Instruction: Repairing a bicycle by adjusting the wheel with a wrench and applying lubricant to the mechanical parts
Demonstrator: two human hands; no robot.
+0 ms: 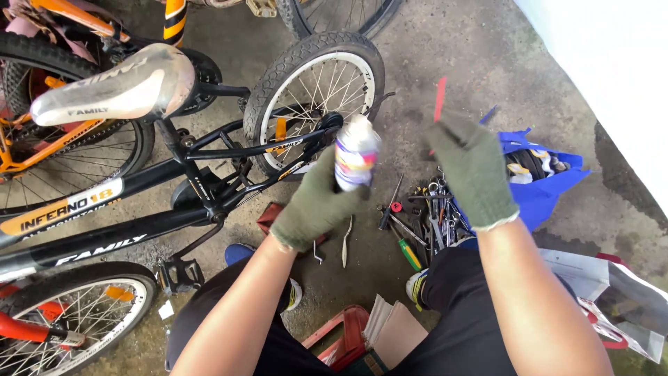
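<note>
Looking down from the head view, the left hand, in a green work glove, is closed around the lower part of a spray can. The can is held upright in front of the person, above the concrete floor, and appears blurred. The right hand, also gloved, is raised just to the right of the can and apart from it. Its fingers are curled loosely, and a thin red straw rises from behind them; whether the fingers actually pinch the straw cannot be told.

Beyond the can lies a small black bicycle on its side, with its white saddle at upper left and its rear wheel directly behind the left hand. An orange bicycle stands behind it at the left edge.

On the floor below the right hand is a scatter of wrenches and screwdrivers, beside an open blue bag. A white paper bag lies at lower right. A red stool shows between the person's knees.
</note>
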